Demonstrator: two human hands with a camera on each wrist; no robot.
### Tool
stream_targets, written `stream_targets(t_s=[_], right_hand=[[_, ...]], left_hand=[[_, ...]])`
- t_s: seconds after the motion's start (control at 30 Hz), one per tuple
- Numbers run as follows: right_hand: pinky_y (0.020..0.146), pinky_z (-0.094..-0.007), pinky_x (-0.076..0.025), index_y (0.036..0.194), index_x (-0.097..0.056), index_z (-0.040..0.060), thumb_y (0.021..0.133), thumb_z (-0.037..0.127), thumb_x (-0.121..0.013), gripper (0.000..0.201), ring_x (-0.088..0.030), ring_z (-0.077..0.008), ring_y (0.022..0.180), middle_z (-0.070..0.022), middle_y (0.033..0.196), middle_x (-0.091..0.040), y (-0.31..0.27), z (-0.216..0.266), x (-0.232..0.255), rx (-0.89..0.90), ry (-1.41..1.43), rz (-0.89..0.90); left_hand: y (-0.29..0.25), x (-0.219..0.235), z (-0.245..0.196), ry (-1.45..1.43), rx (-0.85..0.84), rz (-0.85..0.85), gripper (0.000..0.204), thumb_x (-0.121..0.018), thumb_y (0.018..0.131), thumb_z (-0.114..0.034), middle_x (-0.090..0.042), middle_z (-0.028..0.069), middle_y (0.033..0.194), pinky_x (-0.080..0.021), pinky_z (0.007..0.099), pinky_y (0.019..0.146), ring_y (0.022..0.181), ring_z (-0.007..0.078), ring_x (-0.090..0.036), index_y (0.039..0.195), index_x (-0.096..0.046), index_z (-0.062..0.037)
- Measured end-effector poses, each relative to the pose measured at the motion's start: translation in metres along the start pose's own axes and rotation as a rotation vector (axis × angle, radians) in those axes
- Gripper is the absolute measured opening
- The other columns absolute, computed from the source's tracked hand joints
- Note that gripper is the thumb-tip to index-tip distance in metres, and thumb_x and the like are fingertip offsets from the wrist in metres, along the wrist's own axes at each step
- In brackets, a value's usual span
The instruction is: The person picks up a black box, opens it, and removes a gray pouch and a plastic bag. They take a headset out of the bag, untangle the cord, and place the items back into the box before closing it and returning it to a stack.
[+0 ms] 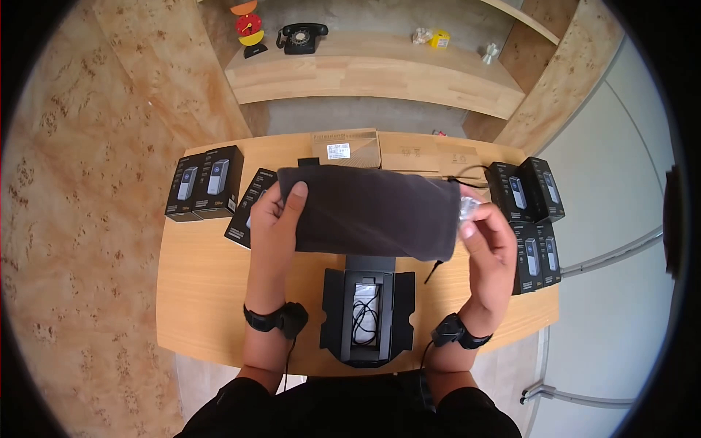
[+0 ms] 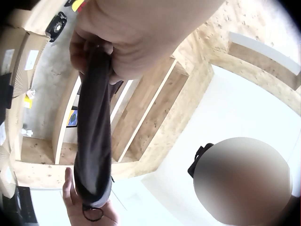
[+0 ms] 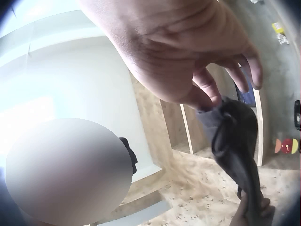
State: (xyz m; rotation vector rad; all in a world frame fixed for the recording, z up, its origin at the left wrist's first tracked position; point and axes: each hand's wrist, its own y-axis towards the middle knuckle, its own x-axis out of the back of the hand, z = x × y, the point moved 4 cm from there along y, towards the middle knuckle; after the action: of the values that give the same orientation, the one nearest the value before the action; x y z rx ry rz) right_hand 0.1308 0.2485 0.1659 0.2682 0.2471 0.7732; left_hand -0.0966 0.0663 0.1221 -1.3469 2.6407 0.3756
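Note:
A dark grey soft drawstring pouch [image 1: 372, 212] is held up level above the table, spanning both hands. My left hand [image 1: 274, 219] grips its left end, thumb on the near face. At the other end my right hand [image 1: 491, 237] has thumb and finger at the pouch's mouth, beside a small clear, shiny piece [image 1: 469, 208]. In the right wrist view the right thumb and a finger pinch the pouch's edge [image 3: 211, 117], the other fingers spread. A black cord loop [image 2: 93, 214] hangs from that end. What the pouch contains is hidden.
Below the pouch stands an opened black box [image 1: 369, 314] with a coiled black cable [image 1: 365, 321] inside. Several black product boxes stand at left [image 1: 204, 182] and right [image 1: 529, 219]. Cardboard cartons [image 1: 347, 150] line the table's back edge. A shelf behind bears a black telephone [image 1: 301, 39].

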Motion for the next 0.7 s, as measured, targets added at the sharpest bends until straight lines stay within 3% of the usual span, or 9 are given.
stream_targets(t_s=[0.07,0.13,0.2,0.33,0.37,0.47,0.57,0.67,0.7], right_hand=[[0.103,-0.0302,-0.046,0.111,-0.059,0.0019,0.105,0.007,-0.059,0.008,-0.063,-0.0176,0.116,-0.0131,0.129,-0.068,-0.003,0.004,0.007,0.019,0.034,-0.109],[0.085,-0.0238,-0.045,0.109,-0.058,0.0039,0.109,0.011,-0.053,0.008,-0.059,-0.0093,0.093,-0.0056,0.11,-0.07,-0.006,0.011,0.017,0.023,-0.045,-0.14],[0.08,-0.0228,-0.044,0.109,-0.058,0.0043,0.11,0.012,-0.054,0.009,-0.057,-0.0079,0.087,-0.0034,0.102,-0.07,-0.009,0.013,0.021,0.071,-0.175,-0.241],[0.078,-0.023,-0.046,0.106,-0.058,0.0036,0.111,0.013,-0.055,0.011,-0.059,-0.0079,0.086,-0.0036,0.096,-0.072,-0.013,0.014,0.025,-0.032,-0.37,-0.238],[0.078,-0.0234,-0.047,0.105,-0.057,0.0028,0.11,0.012,-0.056,0.011,-0.061,-0.0084,0.085,-0.0049,0.095,-0.073,-0.013,0.013,0.025,-0.048,-0.409,-0.231],[0.075,-0.0256,-0.051,0.103,-0.059,0.0005,0.108,0.009,-0.059,0.01,-0.065,-0.0089,0.083,-0.0057,0.089,-0.072,-0.014,0.012,0.021,-0.067,-0.471,-0.203],[0.073,-0.0256,-0.052,0.102,-0.062,-0.0004,0.103,0.004,-0.064,0.005,-0.065,-0.0092,0.081,-0.0028,0.086,-0.07,-0.012,0.009,0.011,-0.049,-0.424,-0.13],[0.073,-0.0248,-0.052,0.101,-0.066,0.0,0.101,0.002,-0.066,0.002,-0.066,-0.0094,0.081,-0.0021,0.087,-0.07,-0.012,0.009,-0.006,-0.144,-0.35,0.061],[0.073,-0.0244,-0.051,0.099,-0.07,0.0008,0.098,0.001,-0.069,0.001,-0.066,-0.0094,0.081,-0.0023,0.087,-0.071,-0.013,0.007,-0.014,-0.137,-0.32,0.108]], left_hand=[[0.007,0.007,0.006,-0.016,0.015,0.012,0.027,-0.063,0.109,-0.021,-0.076,0.0052,0.103,-0.054,0.021,0.079,0.089,0.0059,-0.068,0.121,-0.071,0.0024],[0.009,0.006,0.015,0.007,0.028,0.063,0.024,-0.06,0.11,-0.015,-0.074,0.0054,0.106,-0.054,0.0218,0.082,0.093,0.0069,-0.068,0.126,-0.065,0.0024],[0.012,0.005,0.029,0.054,0.05,0.132,0.024,-0.058,0.11,-0.012,-0.073,0.0054,0.108,-0.054,0.0219,0.083,0.093,0.0073,-0.067,0.129,-0.061,0.0025],[0.02,-0.001,0.065,0.255,0.03,0.322,0.027,-0.059,0.108,-0.01,-0.07,0.006,0.113,-0.053,0.0247,0.089,0.101,0.0098,-0.066,0.131,-0.057,0.0027],[0.018,0.005,0.075,0.406,0.211,0.313,0.031,-0.061,0.106,-0.011,-0.067,0.0098,0.12,-0.051,0.0294,0.098,0.11,0.014,-0.064,0.133,-0.056,0.0038],[0.013,-0.003,0.076,0.589,-0.044,0.199,0.044,-0.068,0.102,-0.016,-0.067,0.018,0.126,-0.05,0.0348,0.101,0.117,0.0253,-0.065,0.138,-0.054,0.0026],[0.004,-0.013,0.047,0.835,-0.274,0.096,0.047,-0.073,0.097,-0.017,-0.063,0.0189,0.132,-0.049,0.0381,0.104,0.122,0.0301,-0.062,0.138,-0.057,-0.0014],[-0.012,-0.036,0.004,0.521,-0.324,0.407,0.044,-0.077,0.093,-0.019,-0.061,0.0176,0.135,-0.048,0.0382,0.106,0.124,0.0333,-0.061,0.132,-0.063,-0.0043],[-0.019,-0.043,-0.008,0.499,-0.358,0.425,0.041,-0.078,0.093,-0.019,-0.063,0.0164,0.131,-0.049,0.038,0.104,0.121,0.0323,-0.062,0.129,-0.064,-0.0042]])
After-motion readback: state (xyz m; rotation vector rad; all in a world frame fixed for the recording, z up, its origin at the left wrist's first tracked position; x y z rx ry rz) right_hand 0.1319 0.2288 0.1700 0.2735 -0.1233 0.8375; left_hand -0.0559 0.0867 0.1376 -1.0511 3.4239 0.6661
